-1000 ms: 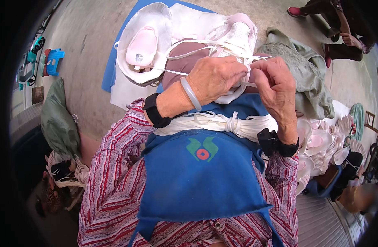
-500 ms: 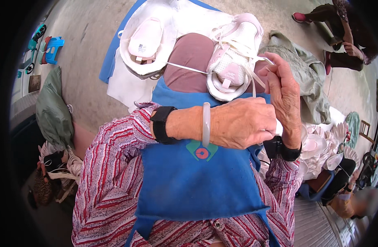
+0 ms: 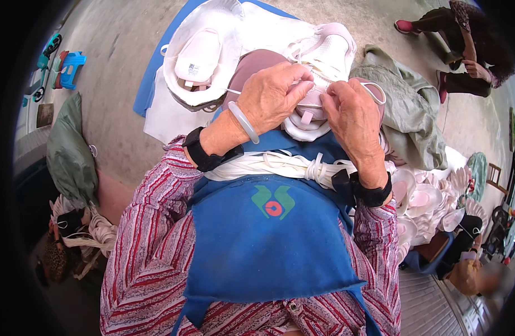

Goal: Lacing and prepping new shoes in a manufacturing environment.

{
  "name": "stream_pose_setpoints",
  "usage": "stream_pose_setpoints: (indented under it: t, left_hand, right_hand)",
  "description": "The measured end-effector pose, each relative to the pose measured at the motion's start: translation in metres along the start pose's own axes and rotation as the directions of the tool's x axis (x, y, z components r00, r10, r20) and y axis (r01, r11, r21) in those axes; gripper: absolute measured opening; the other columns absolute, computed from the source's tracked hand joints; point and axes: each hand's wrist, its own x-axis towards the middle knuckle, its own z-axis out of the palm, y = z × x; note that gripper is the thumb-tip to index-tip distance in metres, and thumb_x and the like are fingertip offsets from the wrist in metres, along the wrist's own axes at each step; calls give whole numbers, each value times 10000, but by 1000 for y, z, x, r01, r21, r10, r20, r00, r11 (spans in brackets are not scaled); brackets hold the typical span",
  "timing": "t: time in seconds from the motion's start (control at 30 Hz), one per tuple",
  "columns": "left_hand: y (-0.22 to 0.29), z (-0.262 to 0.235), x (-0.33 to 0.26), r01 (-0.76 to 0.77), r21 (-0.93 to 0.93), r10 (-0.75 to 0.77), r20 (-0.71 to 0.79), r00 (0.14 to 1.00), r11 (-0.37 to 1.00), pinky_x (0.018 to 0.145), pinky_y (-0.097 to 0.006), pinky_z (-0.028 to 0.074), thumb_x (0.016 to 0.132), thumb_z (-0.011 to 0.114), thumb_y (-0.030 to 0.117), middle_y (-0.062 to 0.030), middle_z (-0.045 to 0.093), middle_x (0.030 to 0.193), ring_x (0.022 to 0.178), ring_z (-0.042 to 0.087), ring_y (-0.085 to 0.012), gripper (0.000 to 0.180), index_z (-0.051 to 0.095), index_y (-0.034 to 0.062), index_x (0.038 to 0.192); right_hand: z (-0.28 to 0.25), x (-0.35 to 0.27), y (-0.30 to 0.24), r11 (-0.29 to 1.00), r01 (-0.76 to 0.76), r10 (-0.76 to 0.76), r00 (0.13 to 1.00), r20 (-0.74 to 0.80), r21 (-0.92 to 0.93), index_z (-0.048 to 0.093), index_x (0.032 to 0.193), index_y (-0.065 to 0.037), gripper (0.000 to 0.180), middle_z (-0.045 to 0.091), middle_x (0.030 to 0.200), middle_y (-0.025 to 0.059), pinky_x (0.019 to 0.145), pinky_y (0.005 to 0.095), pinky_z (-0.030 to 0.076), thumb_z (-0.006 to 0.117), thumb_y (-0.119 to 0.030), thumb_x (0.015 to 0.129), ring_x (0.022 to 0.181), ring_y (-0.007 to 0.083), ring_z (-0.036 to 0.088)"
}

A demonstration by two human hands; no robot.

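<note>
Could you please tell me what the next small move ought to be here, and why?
I would probably draw in the slack lace loop with the right hand: it bulges out beside that hand, while the left hand is close to the shoe and could steady it. I cannot tell whether either hand grips lace.

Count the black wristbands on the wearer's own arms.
2: a left wristband just behind the left hand, and a right wristband just behind the right hand. Sleeves could hide others.
</note>
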Motion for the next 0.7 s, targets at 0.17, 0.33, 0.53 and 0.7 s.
stream_pose_setpoints:
  t: [0.17, 0.33, 0.53, 0.7]
  left_hand:
    - [-6, 10, 11, 5, 58, -6, 16, 1000, 998, 631, -346, 482, 865, 613, 104, -133, 636, 795, 698, 616, -297, 110, 627, 41, 954]
    - [-3, 8, 17, 25, 89, -29, 50, 998, 996, 617, -342, 484, 855, 613, 103, -139, 633, 782, 684, 621, -279, 88, 618, 44, 920]
    - [-1, 0, 3, 178, -32, -168, 203, 965, 983, 611, -346, 488, 863, 605, 101, -147, 636, 780, 691, 639, -251, 107, 604, 31, 944]
    - [-4, 9, 11, 100, -25, -99, 54, 994, 995, 618, -333, 490, 875, 603, 110, -152, 637, 789, 685, 638, -258, 103, 601, 24, 932]
  right_hand:
    - [2, 2, 1, 1000, -23, 22, 1000, 22, 13, 594, 831, -39, 139, 574, 806, 149, 628, 442, 477, 628, -171, 805, 721, 347, 610]
    - [-15, 6, 0, 988, -24, 12, 997, 82, 154, 600, 776, -5, 134, 589, 766, 172, 632, 447, 466, 609, -138, 766, 717, 361, 601]
    - [-36, -12, 4, 947, -182, 90, 941, 326, 264, 579, 732, 24, 140, 557, 710, 175, 621, 435, 437, 596, -114, 746, 663, 358, 565]
    - [-23, -15, 9, 956, -204, 155, 962, 225, 212, 595, 770, 15, 120, 548, 705, 162, 605, 406, 435, 589, -105, 781, 635, 320, 558]
